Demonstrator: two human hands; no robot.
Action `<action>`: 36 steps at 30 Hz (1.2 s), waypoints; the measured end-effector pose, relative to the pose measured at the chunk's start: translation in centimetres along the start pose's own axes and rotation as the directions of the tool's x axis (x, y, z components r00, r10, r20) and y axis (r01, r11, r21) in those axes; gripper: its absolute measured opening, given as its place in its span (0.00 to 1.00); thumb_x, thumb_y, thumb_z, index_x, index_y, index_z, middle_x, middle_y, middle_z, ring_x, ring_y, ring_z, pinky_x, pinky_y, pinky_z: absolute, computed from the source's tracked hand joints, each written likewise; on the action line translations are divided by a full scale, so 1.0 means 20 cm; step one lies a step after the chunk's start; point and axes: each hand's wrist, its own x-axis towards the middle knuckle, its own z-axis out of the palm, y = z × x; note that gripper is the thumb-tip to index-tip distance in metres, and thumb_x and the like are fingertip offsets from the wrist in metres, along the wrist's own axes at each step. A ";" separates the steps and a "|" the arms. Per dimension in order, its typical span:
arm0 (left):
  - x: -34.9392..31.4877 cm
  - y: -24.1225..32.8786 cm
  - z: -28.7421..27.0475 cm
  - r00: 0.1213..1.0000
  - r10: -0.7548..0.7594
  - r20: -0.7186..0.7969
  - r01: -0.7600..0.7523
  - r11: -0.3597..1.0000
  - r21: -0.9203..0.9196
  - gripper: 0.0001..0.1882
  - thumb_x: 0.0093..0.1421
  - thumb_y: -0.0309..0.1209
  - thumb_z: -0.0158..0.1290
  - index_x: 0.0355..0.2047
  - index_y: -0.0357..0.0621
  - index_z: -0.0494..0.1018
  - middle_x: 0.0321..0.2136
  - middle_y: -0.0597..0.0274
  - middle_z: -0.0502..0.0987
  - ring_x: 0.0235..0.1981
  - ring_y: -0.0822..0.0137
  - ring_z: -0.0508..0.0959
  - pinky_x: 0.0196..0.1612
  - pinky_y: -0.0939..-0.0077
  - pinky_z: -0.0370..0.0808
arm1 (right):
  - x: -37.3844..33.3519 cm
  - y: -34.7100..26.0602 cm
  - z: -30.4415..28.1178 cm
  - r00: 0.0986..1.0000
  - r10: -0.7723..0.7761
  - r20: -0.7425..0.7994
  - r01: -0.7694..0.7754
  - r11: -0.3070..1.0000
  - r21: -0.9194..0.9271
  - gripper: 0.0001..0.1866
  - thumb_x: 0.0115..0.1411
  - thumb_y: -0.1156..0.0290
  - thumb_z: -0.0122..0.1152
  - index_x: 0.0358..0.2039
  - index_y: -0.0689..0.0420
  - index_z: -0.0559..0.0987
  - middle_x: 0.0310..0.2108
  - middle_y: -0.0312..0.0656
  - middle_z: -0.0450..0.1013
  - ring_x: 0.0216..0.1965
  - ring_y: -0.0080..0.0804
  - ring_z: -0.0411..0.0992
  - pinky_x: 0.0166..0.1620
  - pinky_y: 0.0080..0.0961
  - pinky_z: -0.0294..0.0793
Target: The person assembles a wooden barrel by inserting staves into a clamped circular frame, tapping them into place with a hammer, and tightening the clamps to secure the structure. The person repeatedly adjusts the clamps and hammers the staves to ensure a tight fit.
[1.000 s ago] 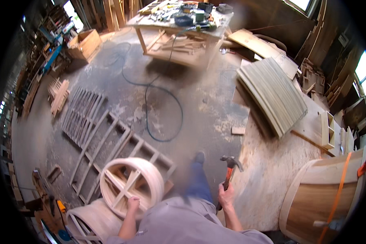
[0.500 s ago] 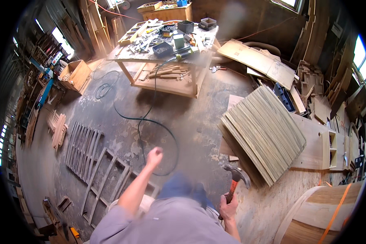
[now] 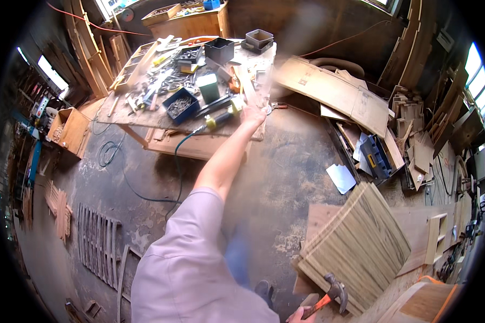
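My left hand (image 3: 253, 112) reaches out over the right front corner of the wooden workbench (image 3: 123, 116). A small round pale thing (image 3: 267, 110) is at its fingertips; blur hides whether the fingers grip it. Just left of that hand lies a yellow-green air tool (image 3: 221, 117) on a dark green hose (image 3: 179, 156). My right hand (image 3: 296, 316), low at the bottom edge, is closed round the orange handle of a claw hammer (image 3: 334, 290). The hammer's head points up and right, in front of a stack of wood-grained panels (image 3: 361, 247).
The bench carries a blue bin of small fasteners (image 3: 180, 106), a green box (image 3: 207, 89), a black bin (image 3: 219, 51) and loose tools. Slatted wooden frames (image 3: 98, 242) lie on the floor at left. Boards (image 3: 334, 89) and a dark toolbox (image 3: 376, 156) are at right.
I have come closer to the workbench. My left hand, a fist over the floor before, has stretched forward to the bench corner. The hammer, still in my right hand, sits lower in view.
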 end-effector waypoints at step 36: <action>-3.34 0.72 -0.37 -0.009 0.968 0.249 -0.443 0.219 -0.869 0.30 0.56 0.23 0.62 0.58 0.36 0.63 0.40 0.61 0.71 0.38 0.70 0.70 0.38 0.78 0.68 | -1.18 0.81 -0.55 0.782 0.072 -0.619 0.144 0.946 0.292 0.11 0.59 0.66 0.65 0.34 0.60 0.75 0.19 0.44 0.71 0.20 0.38 0.72 0.29 0.31 0.71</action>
